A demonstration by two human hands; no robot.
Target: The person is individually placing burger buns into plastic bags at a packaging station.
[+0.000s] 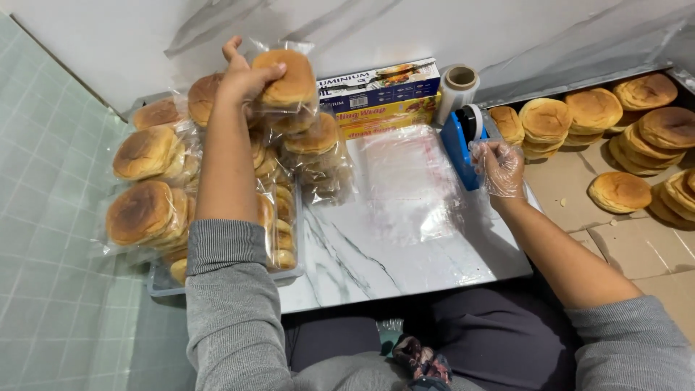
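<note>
Here, item by item, as laid out on the marble-patterned table (376, 253).

Left hand (242, 76): bare, raised at upper centre-left of the frame, fingers clenched around a clear bag of buns (293, 90). The bag hangs below the fingers with its long axis near vertical, top bun in the palm, the rest trailing down toward the table. This hand is the nearer one to the stack of bagged buns (148, 195), which fills a tray (163, 284) at the left of the frame, just beside and partly behind the forearm.

Right hand (499, 168): in a thin plastic glove, at centre-right, fingers curled on the blue tape dispenser (463, 141); whether they pinch a strip of tape is hard to tell through the glove.

Between the hands: a pile of empty clear bags (409, 177), lying flat on the table.

Behind, against the wall: boxes of foil and cling wrap (380, 98), and a roll of clear film (457, 88) standing upright beside the dispenser.

Right of frame: loose buns (622, 127) stacked on flattened cardboard (637, 242), well apart from the held bag.

Obstructions: the hanging bag stands close over the piled bags beneath it.
</note>
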